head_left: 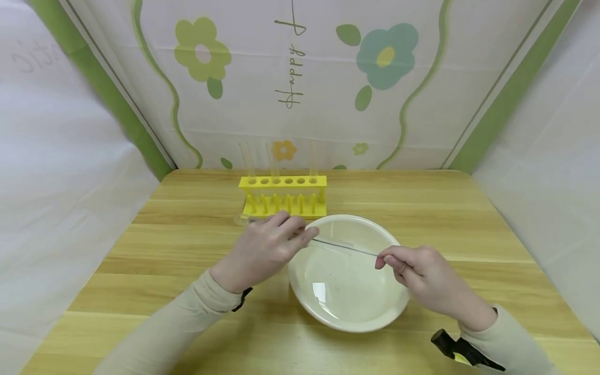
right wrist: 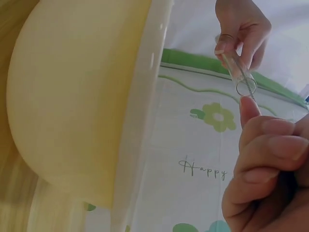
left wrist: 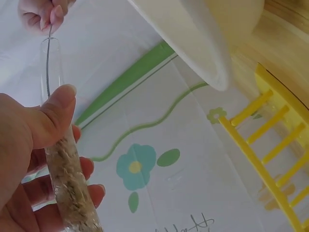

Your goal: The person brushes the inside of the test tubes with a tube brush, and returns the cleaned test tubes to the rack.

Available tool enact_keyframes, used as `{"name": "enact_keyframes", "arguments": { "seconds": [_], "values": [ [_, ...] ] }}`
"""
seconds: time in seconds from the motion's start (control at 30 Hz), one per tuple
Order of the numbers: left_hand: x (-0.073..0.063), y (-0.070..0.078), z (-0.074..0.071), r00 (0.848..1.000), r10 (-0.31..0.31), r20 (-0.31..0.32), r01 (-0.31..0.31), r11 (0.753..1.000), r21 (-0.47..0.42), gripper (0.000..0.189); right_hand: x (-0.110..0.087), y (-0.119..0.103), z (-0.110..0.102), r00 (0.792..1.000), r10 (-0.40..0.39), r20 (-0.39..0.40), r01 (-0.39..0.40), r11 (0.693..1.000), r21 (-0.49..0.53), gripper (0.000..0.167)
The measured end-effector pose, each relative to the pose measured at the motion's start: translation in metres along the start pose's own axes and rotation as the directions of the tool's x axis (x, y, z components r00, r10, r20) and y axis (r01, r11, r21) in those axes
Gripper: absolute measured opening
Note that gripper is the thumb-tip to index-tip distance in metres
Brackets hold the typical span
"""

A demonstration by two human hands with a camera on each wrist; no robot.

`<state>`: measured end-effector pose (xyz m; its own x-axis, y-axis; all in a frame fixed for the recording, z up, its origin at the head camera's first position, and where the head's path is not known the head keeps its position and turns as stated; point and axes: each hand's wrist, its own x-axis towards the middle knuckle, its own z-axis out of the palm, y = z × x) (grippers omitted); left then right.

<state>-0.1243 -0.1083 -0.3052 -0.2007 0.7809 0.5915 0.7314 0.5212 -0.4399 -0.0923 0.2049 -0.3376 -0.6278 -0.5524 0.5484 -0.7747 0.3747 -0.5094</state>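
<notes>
A clear test tube (left wrist: pixel 55 63) is held in my left hand (head_left: pixel 264 247), thumb on one side and curled fingers on the other. Inside it sits a test tube brush, its pale, dark-flecked bristles (left wrist: pixel 72 193) filling the part near the palm. The brush's thin twisted-wire handle (head_left: pixel 349 248) comes out of the open mouth of the tube. My right hand (head_left: pixel 424 276) pinches the end of that wire between thumb and fingers. Both hands are above a white basin (head_left: pixel 347 326), the tube slanting over its far left rim.
Behind the basin stands a yellow test tube rack (head_left: pixel 281 182) with three clear tubes upright in it. Light reflects off what looks like water in the basin. A wooden table (head_left: pixel 187 302) lies beneath, and a flowered cloth (head_left: pixel 323 125) hangs along its back edge.
</notes>
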Motion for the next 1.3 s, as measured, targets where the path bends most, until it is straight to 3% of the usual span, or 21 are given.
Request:
{"name": "enact_keyframes", "arguments": {
  "seconds": [0.17, 0.47, 1.3],
  "values": [
    [-0.002, -0.004, -0.002, 1.000, -0.018, 0.025, 0.019, 1.000, -0.013, 0.017, -0.006, 0.002, -0.008, 0.998, 0.060, 0.036, -0.063, 0.995, 0.079, 0.032],
    [-0.006, -0.009, -0.006, 0.999, -0.031, 0.038, 0.032, 0.999, -0.009, 0.020, -0.017, 0.008, -0.022, 0.991, 0.112, 0.075, -0.121, 0.985, 0.126, 0.033],
    [-0.010, -0.015, -0.011, 0.996, -0.069, 0.059, 0.071, 0.997, -0.029, 0.028, -0.035, 0.012, -0.038, 0.992, 0.084, 0.090, -0.098, 0.981, 0.165, 0.037]
  ]
}}
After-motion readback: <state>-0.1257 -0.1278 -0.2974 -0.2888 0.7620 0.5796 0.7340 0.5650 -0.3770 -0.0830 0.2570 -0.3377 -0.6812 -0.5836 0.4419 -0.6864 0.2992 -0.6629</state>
